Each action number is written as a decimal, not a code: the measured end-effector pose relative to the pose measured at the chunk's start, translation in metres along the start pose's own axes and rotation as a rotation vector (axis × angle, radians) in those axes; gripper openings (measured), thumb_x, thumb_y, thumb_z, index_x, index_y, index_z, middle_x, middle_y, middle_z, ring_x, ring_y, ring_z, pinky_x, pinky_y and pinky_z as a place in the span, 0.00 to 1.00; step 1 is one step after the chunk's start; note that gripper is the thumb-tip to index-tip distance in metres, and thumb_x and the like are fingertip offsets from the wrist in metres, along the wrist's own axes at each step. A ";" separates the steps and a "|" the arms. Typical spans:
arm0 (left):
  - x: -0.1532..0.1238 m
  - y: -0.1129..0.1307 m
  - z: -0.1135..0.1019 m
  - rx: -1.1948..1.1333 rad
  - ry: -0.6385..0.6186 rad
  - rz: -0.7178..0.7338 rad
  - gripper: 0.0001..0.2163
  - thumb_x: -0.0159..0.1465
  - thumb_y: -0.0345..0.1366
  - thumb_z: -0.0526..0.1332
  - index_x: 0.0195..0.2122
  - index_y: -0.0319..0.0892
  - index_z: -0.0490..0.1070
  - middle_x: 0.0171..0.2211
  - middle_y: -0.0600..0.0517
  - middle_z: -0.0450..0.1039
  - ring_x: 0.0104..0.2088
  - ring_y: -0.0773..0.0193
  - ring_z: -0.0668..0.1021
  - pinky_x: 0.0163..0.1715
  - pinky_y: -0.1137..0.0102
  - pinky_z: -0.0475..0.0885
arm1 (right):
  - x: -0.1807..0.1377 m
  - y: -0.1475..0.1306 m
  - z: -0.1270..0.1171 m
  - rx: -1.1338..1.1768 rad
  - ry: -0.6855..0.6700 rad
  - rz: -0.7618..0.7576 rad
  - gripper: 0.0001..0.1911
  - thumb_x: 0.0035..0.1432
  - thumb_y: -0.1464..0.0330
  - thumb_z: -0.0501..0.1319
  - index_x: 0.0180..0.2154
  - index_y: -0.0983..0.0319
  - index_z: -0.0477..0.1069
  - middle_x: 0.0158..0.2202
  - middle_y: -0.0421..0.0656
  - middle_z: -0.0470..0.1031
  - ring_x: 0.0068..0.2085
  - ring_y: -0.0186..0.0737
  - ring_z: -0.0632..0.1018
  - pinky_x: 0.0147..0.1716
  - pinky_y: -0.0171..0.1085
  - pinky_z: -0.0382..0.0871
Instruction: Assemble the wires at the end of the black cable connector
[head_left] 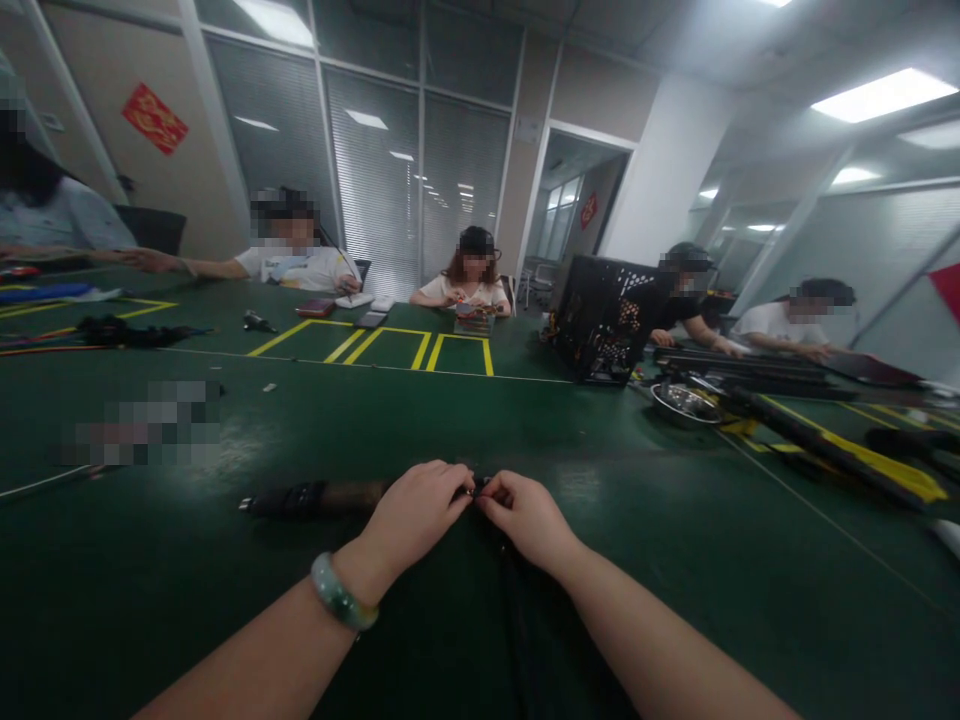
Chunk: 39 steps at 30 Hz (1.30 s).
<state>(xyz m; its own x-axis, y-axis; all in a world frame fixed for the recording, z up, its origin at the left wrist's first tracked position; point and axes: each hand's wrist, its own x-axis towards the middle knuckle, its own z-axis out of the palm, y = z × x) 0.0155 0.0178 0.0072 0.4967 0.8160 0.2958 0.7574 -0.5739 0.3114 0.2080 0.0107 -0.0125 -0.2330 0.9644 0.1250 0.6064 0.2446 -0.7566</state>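
Observation:
My left hand [420, 510] and my right hand [525, 515] meet at the middle of the green table [480, 420], fingers curled and pinched together. Between the fingertips sits a small dark part [477, 488] that I cannot make out clearly. A long dark strap-like piece [300, 497] lies flat on the table and runs left from under my left hand. A pale green bangle [339, 594] circles my left wrist. Another dark strip [517, 600] runs toward me between my forearms.
Several people sit round the far side of the table. A black crate [604, 315] stands at the right, a metal bowl [682, 402] next to it, with long black and yellow bars [840, 450] beyond. Yellow tape lines [375, 345] mark the tabletop.

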 end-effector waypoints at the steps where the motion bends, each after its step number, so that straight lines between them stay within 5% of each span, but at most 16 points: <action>1: 0.000 0.000 0.000 -0.004 0.000 0.000 0.06 0.65 0.35 0.57 0.41 0.46 0.71 0.39 0.52 0.73 0.41 0.59 0.74 0.43 0.64 0.68 | 0.000 0.000 0.000 0.010 -0.001 0.004 0.05 0.58 0.66 0.61 0.35 0.60 0.73 0.30 0.38 0.76 0.29 0.34 0.74 0.27 0.30 0.63; 32: 0.000 0.003 -0.003 0.009 -0.002 -0.020 0.07 0.62 0.35 0.59 0.42 0.47 0.70 0.41 0.52 0.74 0.42 0.57 0.75 0.43 0.63 0.69 | -0.003 -0.005 -0.004 0.058 -0.040 0.013 0.05 0.59 0.66 0.61 0.34 0.61 0.73 0.30 0.38 0.76 0.30 0.34 0.74 0.27 0.30 0.63; 39: -0.002 -0.002 0.001 -0.025 -0.010 -0.027 0.06 0.62 0.36 0.58 0.40 0.46 0.69 0.48 0.51 0.71 0.49 0.57 0.73 0.49 0.61 0.68 | -0.003 -0.003 -0.003 0.050 -0.044 0.011 0.05 0.59 0.66 0.61 0.35 0.61 0.73 0.30 0.38 0.76 0.29 0.34 0.74 0.27 0.30 0.63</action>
<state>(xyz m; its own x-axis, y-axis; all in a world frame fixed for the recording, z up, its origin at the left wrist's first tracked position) 0.0132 0.0180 0.0052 0.4804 0.8319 0.2778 0.7600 -0.5529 0.3415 0.2094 0.0076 -0.0089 -0.2602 0.9615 0.0889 0.5707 0.2274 -0.7891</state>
